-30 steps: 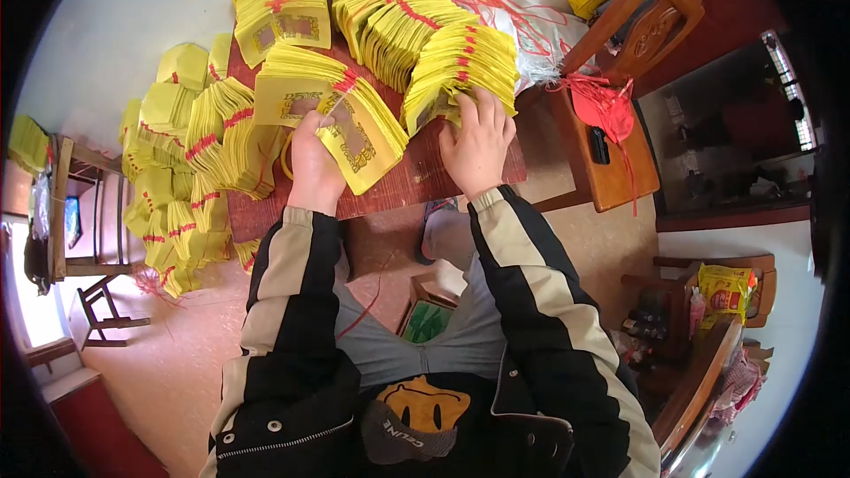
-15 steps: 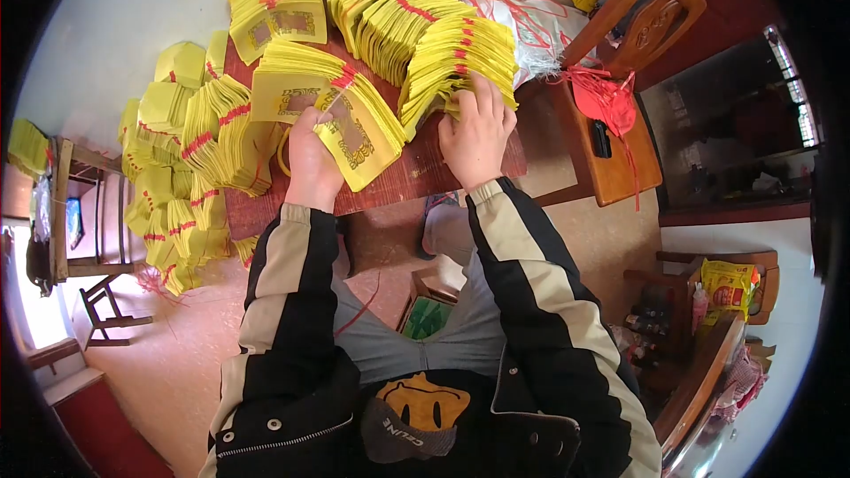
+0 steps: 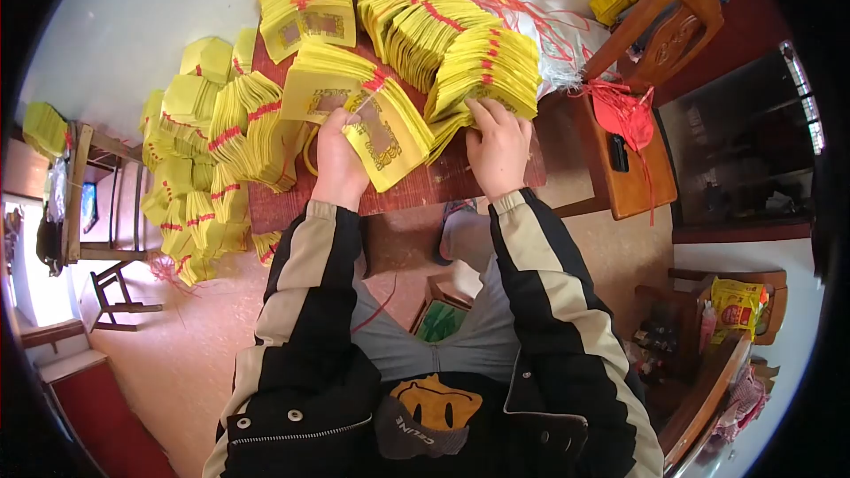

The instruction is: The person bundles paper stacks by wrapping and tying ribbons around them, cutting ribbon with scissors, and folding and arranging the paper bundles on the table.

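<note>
My left hand [image 3: 341, 159] is closed round the lower edge of a thick bundle of yellow printed papers [image 3: 382, 137]. This bundle is fanned, with a red band mark across its edges and dark patterned print on its face. To the right lies another fanned stack of yellow papers [image 3: 489, 62]. At its lower edge, my right hand [image 3: 498, 152] has its fingers bent and pressed on a yellow sheet; its thumb is partly hidden. Some sheet ends stick out to the left of that hand.
More yellow bundles [image 3: 305, 4] lie at the back of the red-brown table [image 3: 425, 186]. Several piles [image 3: 212, 133] sit to its left. Red strings [image 3: 505, 0] trail behind. A wooden chair [image 3: 642, 186] holding a red bundle [image 3: 622, 119] and a black object stands right.
The whole view has shifted, so things appear farther right. My right hand has drawn slightly down toward the right stack's lower edge, and sheet ends now stick out there. My left hand keeps its bundle.
</note>
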### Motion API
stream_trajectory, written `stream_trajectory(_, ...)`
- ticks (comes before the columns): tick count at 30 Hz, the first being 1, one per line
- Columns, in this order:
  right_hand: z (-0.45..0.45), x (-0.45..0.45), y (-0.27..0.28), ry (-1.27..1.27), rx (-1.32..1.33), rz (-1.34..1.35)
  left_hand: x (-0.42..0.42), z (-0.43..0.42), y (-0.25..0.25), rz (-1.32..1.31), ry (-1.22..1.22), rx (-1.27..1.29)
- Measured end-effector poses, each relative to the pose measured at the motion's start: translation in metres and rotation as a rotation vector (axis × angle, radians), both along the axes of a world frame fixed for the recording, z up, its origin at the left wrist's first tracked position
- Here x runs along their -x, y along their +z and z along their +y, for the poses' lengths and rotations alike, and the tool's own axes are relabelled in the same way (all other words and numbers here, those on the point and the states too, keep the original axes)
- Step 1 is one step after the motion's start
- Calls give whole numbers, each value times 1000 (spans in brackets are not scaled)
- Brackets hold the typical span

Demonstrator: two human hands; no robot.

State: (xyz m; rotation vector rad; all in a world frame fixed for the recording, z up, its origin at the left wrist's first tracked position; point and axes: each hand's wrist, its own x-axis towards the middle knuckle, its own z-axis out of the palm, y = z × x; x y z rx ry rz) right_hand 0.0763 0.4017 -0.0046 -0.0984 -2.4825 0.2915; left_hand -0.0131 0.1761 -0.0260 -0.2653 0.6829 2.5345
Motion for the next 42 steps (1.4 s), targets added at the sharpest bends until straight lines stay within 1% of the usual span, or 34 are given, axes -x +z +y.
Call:
stream_trajectory(4,6,-2,-4,60,-37,-64,-6,2,10,-26,27,-9)
stream_trajectory(7,14,-1,-3,41,17,-84,-3,0,10,3,13,-11)
stream_trajectory(9,24,-4,5,-43,65,-90,0,0,5,36,35,-8)
stream_trajectory(11,28,-12,30,-101,291,-101,1,-3,3,64,78,-2)
stream_trajectory(13,51,-15,24,35,736,28,1,-6,-1,57,44,-21)
stream_trajectory(14,61,-19,22,85,833,76,2,-7,-4,48,72,4)
stream_trajectory(15,68,-21,20,186,1031,137,2,-8,-4,45,70,1)
stream_trajectory(17,81,-29,16,211,845,75,4,-8,-3,49,75,-16)
stream_trajectory(18,87,-26,-5,361,1278,160,1,-8,3,30,70,-8)
stream_trajectory(19,85,-20,-8,411,1572,185,0,-9,7,5,73,-3)
stream_trajectory(20,83,-15,-11,435,1870,244,-1,-8,10,1,71,9)
stream_trajectory(21,69,-11,6,351,2034,233,-1,-9,10,-1,72,22)
stream_trajectory(23,45,-12,29,337,2096,73,0,-9,4,-17,66,26)
stream_trajectory(26,32,-11,32,338,2221,-38,3,-8,3,-4,72,12)
stream_trajectory(27,28,-10,32,356,2161,-15,3,-8,3,7,59,4)
stream_trajectory(29,28,-10,30,464,2180,-44,7,-9,-1,39,62,14)
stream_trajectory(30,27,-8,31,465,2183,-40,7,-9,0,33,84,31)
stream_trajectory(32,26,-8,31,412,2054,-34,5,-8,0,14,96,53)
stream_trajectory(35,27,-8,33,397,2135,-50,3,-10,4,4,53,68)
stream_trajectory(39,28,-11,36,372,2158,-119,1,-9,10,21,44,96)
stream_trajectory(41,27,-12,39,347,2125,-106,-1,-7,14,17,65,90)
stream_trajectory(42,27,-12,39,384,2110,-117,-2,-6,15,16,63,91)
